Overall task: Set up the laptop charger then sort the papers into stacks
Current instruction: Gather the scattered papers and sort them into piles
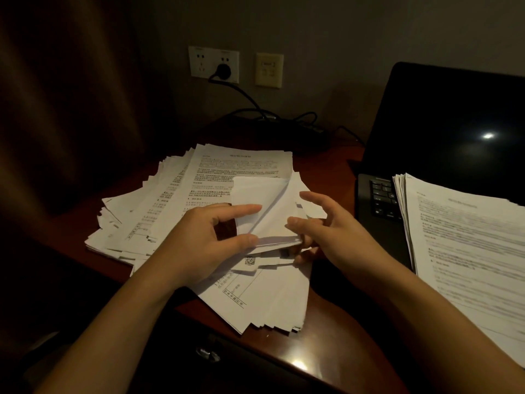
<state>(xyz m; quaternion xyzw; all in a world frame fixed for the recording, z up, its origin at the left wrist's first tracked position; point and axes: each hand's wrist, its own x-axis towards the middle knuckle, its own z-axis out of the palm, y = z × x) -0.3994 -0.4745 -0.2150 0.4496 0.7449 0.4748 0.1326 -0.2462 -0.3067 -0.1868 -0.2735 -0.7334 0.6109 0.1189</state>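
The plug sits in the socket, so I think you are sorting. Your left hand and right hand both pinch a small bunch of papers over the middle pile. Next, pick its stack.

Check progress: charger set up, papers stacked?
Done: plug sits in the wall socket; its laptop end isn't visible. One neat stack lies on the laptop. In hand: left hand and right hand hold a small bundle. Left: the loose pile on the desk is unsorted.
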